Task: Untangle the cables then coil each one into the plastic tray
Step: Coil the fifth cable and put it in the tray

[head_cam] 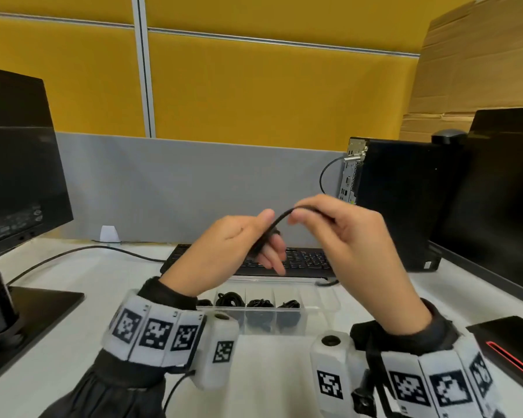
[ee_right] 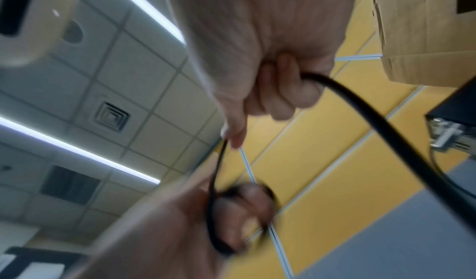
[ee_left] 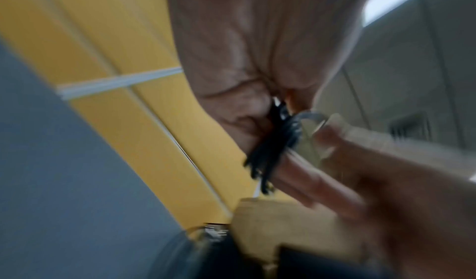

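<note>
Black cable [head_cam: 272, 229] ran between our two hands, raised above the surface [head_cam: 82, 273] and just over the plastic tray [head_cam: 326, 300]. Our left hand [head_cam: 224, 251] kept several turns of it wound round its extended fingers [head_cam: 274, 256], with the thumb pressed down on the bundle; the left wrist view, though blurred, showed the same dark loops across the fingers. Our right hand [head_cam: 344, 236] pinched the running length between thumb and forefinger, the remaining fingers curled round it, and the free tail dropped away below that grip, past the tray's far right corner.

We judged the step in hand to be coiling: the cable looked free of any tangle, and the right hand was feeding slack onto the left-hand bundle. Beneath the left grip, several tray compartments held coiled black cables [head_cam: 258, 304], while the ones below the right grip showed nothing in them, so we placed the task well advanced.

The next move called for steady tension from the right grip as the tail was drawn up, turn laid beside turn, and then a slide off the left fingers without the coil springing open. A keyboard [head_cam: 302, 260] lay beyond the tray, where a swinging tail might snag.
</note>
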A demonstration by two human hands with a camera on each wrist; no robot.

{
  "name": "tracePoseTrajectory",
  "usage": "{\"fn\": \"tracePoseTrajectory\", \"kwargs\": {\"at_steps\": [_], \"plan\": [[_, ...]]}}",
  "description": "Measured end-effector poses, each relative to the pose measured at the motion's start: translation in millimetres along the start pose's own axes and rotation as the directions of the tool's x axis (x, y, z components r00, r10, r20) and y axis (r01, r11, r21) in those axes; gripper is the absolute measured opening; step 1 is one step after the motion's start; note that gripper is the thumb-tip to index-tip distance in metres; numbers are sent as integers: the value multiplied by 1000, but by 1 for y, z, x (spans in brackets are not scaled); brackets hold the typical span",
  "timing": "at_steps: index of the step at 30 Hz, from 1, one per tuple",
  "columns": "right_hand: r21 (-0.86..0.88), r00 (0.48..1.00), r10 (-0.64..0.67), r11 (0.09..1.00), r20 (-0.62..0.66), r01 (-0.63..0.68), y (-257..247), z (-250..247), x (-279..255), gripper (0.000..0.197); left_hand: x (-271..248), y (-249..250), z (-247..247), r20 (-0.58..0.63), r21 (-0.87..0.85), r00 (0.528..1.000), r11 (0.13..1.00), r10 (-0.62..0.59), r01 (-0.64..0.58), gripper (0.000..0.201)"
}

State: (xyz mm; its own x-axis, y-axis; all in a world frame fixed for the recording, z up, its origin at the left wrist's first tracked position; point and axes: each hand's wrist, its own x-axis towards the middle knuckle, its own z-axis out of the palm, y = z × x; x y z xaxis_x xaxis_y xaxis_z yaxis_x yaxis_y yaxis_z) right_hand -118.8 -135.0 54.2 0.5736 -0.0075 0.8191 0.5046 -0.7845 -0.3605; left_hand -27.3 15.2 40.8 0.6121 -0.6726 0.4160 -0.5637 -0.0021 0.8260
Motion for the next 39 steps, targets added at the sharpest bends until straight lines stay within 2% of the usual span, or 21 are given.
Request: {"fn": "tracePoseTrajectory", "kwargs": {"at_steps": [2,4,6,8,9,10,12,14,16,18,20,22,25,27,28,30,32,34,35,37,39], "plan": [[-6,992,57,998,-116,-58,9,5,0,16,-7,12,0,166,-263,986,965,30,15,57],[-112,986,166,980,29,-162,17,10,-3,27,-10,19,-1,161,-391,973,916,167,-93,40],[-265,897,288,943,336,-204,17,13,-6,32,-9,19,-1,22,-493,964,842,265,-221,31],[-284,751,300,946,588,-155,11,15,-8,31,-3,16,-2,-217,-503,944,800,248,-326,31],[-247,693,271,959,668,-137,7,14,-9,31,1,12,-4,-320,-440,918,821,236,-365,30],[-210,675,228,971,702,-111,4,12,-9,31,3,8,-5,-392,-323,888,867,242,-379,28],[-166,756,150,985,638,-55,-2,5,-7,30,4,1,-4,-410,73,857,948,311,-309,26],[-164,905,101,986,412,-35,-2,-3,-5,28,2,-2,-1,-246,340,926,920,287,-195,34],[-147,988,45,989,150,-23,4,-7,-2,23,-2,5,2,-26,195,990,972,139,-131,46],[-97,999,38,994,-18,-40,11,-6,0,24,-7,12,1,103,-53,989,993,109,-104,39],[-98,995,98,990,9,-97,16,-2,0,35,-11,18,-2,100,-210,979,965,179,-155,25],[-186,953,213,967,216,-174,20,7,-4,48,-12,22,-1,-1,-404,966,884,257,-235,21],[-259,780,260,957,569,-131,14,26,-10,39,-5,25,2,-323,-630,926,685,197,-366,26],[-174,692,198,979,694,-105,6,32,-13,35,1,19,0,-446,-566,882,715,154,-411,23],[-143,696,165,986,699,-90,1,31,-13,35,3,13,-1,-478,-438,862,805,168,-399,23],[-111,793,92,993,603,-31,-8,21,-9,33,3,4,0,-474,-15,841,953,260,-303,29],[-120,934,19,992,357,25,-7,8,-5,33,1,1,4,-326,237,905,950,273,-201,43],[-141,993,-40,988,115,56,-1,0,-1,30,-2,5,7,-107,143,983,981,150,-134,52],[-127,998,-53,990,40,58,1,-1,0,27,-4,9,7,-5,42,994,993,111,-110,52],[-38,999,-46,998,1,46,4,1,1,21,-9,16,3,102,-139,989,986,105,-91,44],[64,998,-9,998,65,5,6,6,0,19,-14,24,-2,84,-298,982,944,170,-138,36]]}}
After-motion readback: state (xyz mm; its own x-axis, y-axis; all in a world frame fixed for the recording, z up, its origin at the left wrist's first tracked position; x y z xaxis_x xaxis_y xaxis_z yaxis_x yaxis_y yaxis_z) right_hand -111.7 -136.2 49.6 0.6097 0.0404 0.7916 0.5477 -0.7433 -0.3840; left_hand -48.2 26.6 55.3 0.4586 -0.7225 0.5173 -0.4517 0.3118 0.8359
